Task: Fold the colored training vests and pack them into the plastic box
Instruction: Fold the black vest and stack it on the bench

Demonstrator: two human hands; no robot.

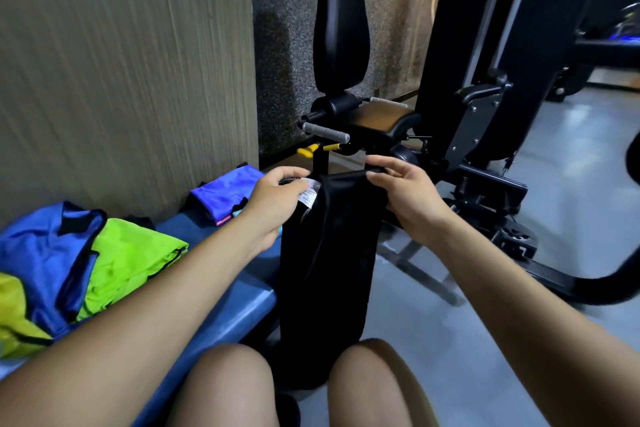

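A black vest [329, 263] hangs folded lengthwise in front of me, down between my knees. My left hand [275, 204] pinches its top left edge beside a white label [309, 197]. My right hand [403, 189] pinches the top right corner. On the blue bench [239, 302] to my left lies a loose heap: a blue vest [45, 253] with black trim, a lime green vest [128, 256] and a yellow-green one [14, 315]. Further along the bench sits a folded blue-purple vest [223, 194]. No plastic box is in view.
A black gym machine [485, 121] with a padded seat and grey handle [325, 132] stands straight ahead and to the right. A wall [121, 80] runs along the bench's left side. Grey floor [450, 340] lies on the right.
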